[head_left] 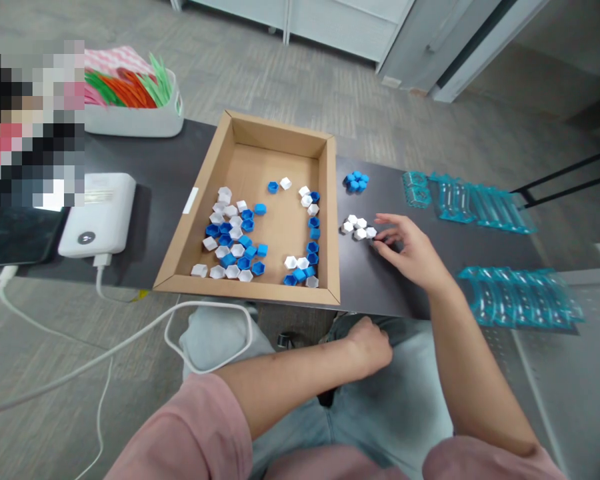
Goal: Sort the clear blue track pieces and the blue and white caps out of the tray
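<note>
My right hand [405,250] is over the dark table, its thumb and fingers apart. Its fingertips are at the right edge of a small cluster of white hexagonal caps [360,233]; whether they touch the nearest cap I cannot tell. Behind that cluster sits a group of blue hexagonal caps [357,181], pressed together. My left hand [370,347] rests on my thigh with its fingers curled in, and nothing shows in it. To the left, a shallow cardboard box [275,137] holds many loose blue and white caps, mostly along its left side and right wall.
Clear teal plastic pieces stand in rows [525,297] on the right, with teal hexagonal frames [417,189] behind. At left are a white power bank [99,213], a dark phone [23,233] and a white basket [135,121] of colourful strips. A white cable [130,340] loops across my lap.
</note>
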### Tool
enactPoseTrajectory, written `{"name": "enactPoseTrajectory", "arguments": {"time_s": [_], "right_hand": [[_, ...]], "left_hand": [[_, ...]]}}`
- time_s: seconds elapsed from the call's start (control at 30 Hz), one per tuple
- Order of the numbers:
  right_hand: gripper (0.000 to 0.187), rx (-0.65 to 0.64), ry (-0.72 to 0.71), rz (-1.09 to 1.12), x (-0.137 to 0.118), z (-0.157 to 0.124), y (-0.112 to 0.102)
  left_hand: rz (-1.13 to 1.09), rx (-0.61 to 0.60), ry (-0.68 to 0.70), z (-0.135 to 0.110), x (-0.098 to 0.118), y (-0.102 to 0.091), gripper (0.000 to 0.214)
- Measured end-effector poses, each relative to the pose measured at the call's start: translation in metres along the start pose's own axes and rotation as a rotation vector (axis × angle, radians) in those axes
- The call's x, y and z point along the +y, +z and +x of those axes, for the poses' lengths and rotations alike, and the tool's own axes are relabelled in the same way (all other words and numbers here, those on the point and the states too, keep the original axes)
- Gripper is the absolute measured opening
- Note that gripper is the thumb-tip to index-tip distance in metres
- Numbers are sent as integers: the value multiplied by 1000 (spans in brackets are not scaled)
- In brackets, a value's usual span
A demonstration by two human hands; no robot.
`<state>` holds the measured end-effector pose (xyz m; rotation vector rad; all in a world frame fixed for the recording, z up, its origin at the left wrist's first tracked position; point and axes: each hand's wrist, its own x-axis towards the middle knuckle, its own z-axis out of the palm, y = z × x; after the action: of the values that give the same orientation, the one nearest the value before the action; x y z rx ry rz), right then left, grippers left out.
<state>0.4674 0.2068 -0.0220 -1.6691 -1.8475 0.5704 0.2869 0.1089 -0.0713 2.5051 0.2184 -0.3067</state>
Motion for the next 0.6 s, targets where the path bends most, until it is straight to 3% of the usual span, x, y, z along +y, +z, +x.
{"name": "enactPoseTrajectory", "arguments": {"time_s": [0.17, 0.33, 0.47, 0.6], "right_hand": [[37, 74, -179, -100, -33, -3, -5], [20, -197, -488, -200, -100, 32, 2], [17, -455, -654, -355, -156, 78, 41], [12, -602, -691, -401, -186, 99, 93]], "left_hand": [[8, 2, 10, -1, -3, -2, 33], [4, -13, -5, 4, 0, -2, 38], [-25, 2, -55, 11, 1, -1, 35], [-61, -7, -52, 16, -1, -2, 30]]}}
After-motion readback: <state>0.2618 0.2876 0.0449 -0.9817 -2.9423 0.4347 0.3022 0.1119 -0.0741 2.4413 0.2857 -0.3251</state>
